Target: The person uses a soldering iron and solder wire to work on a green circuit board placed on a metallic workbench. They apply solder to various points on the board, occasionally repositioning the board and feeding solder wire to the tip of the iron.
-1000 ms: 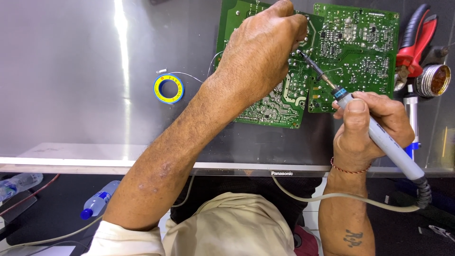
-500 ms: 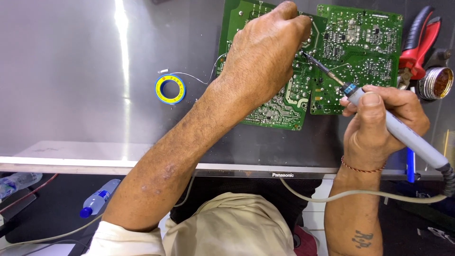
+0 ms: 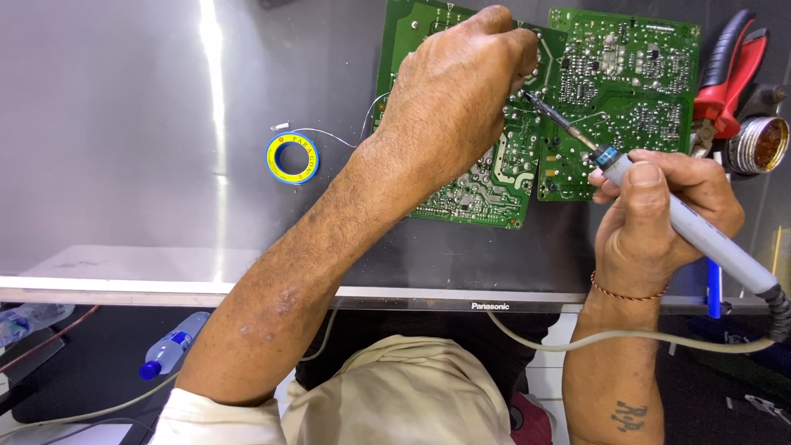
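**Soldering iron tip meets green circuit board under a pressing hand**

Grey, glossy metal forms the work surface (image 3: 124, 124), with a bright streak of light running down its left part. Two green circuit boards lie side by side at its far edge, solder side up. The left hand (image 3: 457, 91) lies palm down over the left circuit board (image 3: 486, 185), fingers curled toward the board's upper right corner; whether the fingertips pinch anything cannot be told, though a thin wire (image 3: 329, 136) runs from under the hand to a small blue and yellow spool of solder (image 3: 292, 157) lying well apart to the left.

The right hand (image 3: 659, 218) is closed around the grey barrel of a soldering iron (image 3: 700, 235), thumb on top near the blue collar. The iron slants up and to the left from the grip, and its dark thin tip sits at the seam between the two boards, just beside the left hand's fingertips. A pale cord leaves the iron's back end and curves below the table edge.

The right circuit board (image 3: 634, 91) shows dense silver solder points and pale traces on green. Red-handled pliers (image 3: 729, 78) and a round tin of amber flux (image 3: 762, 144) lie just right of it. A plastic bottle with a blue cap (image 3: 169, 350) lies below the table edge.
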